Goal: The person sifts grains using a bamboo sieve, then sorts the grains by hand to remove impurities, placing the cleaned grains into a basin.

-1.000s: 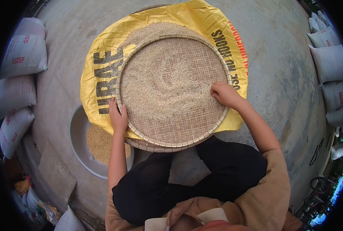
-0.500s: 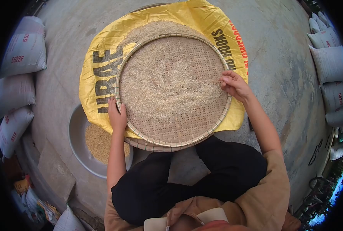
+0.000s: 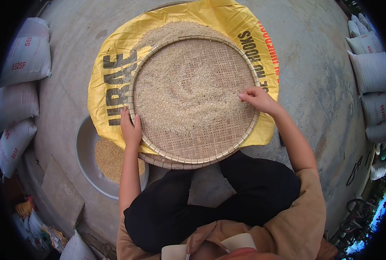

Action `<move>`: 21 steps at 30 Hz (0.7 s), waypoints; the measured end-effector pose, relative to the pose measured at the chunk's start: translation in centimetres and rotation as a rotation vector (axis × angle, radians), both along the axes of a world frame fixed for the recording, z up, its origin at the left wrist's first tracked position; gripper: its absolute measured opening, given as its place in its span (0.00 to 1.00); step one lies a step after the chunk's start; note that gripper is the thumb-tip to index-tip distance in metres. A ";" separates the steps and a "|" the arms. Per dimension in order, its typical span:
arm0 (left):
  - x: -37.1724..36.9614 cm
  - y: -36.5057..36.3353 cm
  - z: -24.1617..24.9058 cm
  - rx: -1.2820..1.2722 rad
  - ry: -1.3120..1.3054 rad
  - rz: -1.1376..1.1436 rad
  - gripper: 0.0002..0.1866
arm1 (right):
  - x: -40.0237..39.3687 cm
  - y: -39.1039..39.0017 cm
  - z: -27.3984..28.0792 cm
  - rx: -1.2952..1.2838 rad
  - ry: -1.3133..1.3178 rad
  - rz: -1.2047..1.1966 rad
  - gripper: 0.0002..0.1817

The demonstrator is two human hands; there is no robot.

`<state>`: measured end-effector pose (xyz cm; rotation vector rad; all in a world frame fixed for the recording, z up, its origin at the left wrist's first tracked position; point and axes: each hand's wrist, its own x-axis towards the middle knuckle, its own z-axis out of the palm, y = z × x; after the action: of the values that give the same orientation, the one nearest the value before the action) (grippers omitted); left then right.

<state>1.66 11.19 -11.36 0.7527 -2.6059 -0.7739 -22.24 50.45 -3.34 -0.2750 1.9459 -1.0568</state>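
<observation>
A round woven bamboo winnowing tray (image 3: 227,134) lies in front of my crossed legs, with pale, rice-like grain (image 3: 180,106) spread over its middle and left side. My left hand (image 3: 131,128) grips the tray's left rim, thumb inside and fingers outside. Over the right part of the tray is my right hand (image 3: 258,99), thumb and fingertips pinched together near the grain's edge. Whatever may be between those fingertips is too small to make out. Beneath the tray, a yellow printed sack (image 3: 110,73) carries a further heap of grain (image 3: 180,29) beyond the far rim.
A metal basin (image 3: 83,149) holding golden-brown grain (image 3: 108,160) stands at my left, partly behind my forearm. Stacked white sacks line the left (image 3: 28,63) and right (image 3: 371,71) sides. Under the tray's near edge shows another woven rim (image 3: 171,164). The floor (image 3: 305,56) is concrete.
My right hand has moved from the tray's right rim inward to the left and a little nearer me, with its fingertips drawn together. The left hand keeps its hold on the rim.
</observation>
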 end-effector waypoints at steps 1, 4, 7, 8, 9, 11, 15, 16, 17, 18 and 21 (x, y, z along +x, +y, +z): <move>0.0 0.0 0.0 0.000 0.001 0.000 0.24 | 0.7 -0.5 0.8 0.141 0.300 0.224 0.15; 0.0 0.1 0.2 -0.005 -0.018 -0.001 0.24 | 1.8 -1.0 2.3 0.266 0.499 0.382 0.11; 0.0 0.2 0.4 -0.003 -0.014 -0.001 0.24 | 2.2 -1.0 2.0 0.374 0.633 0.517 0.07; 0.0 0.2 0.4 -0.001 -0.015 0.001 0.24 | 2.3 -1.0 1.8 0.418 0.661 0.554 0.06; 0.0 0.2 0.4 -0.001 -0.014 0.001 0.24 | 2.3 -1.0 1.5 0.419 0.660 0.557 0.06; 0.0 0.2 0.4 -0.001 -0.013 0.003 0.24 | 2.3 -0.9 1.0 0.413 0.709 0.602 0.06; 0.0 0.1 0.3 0.005 -0.002 -0.005 0.24 | 2.3 -1.0 0.5 0.410 0.730 0.608 0.06; 0.0 0.2 0.3 0.009 0.001 -0.001 0.24 | 2.3 -1.0 0.2 0.404 0.743 0.608 0.05; 0.0 0.2 0.3 0.010 0.001 -0.001 0.24 | 2.3 -1.0 0.1 0.398 0.756 0.608 0.05; 0.0 0.2 0.4 0.007 0.000 -0.002 0.24 | 2.3 -1.0 0.1 0.398 0.756 0.608 0.05; 0.0 0.2 0.3 0.006 0.002 -0.003 0.24 | 2.3 -1.1 -0.1 0.407 0.756 0.619 0.05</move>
<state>1.67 11.36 -11.02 0.7497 -2.6041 -0.7835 -19.96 49.38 -3.41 -1.0787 2.4151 -0.1244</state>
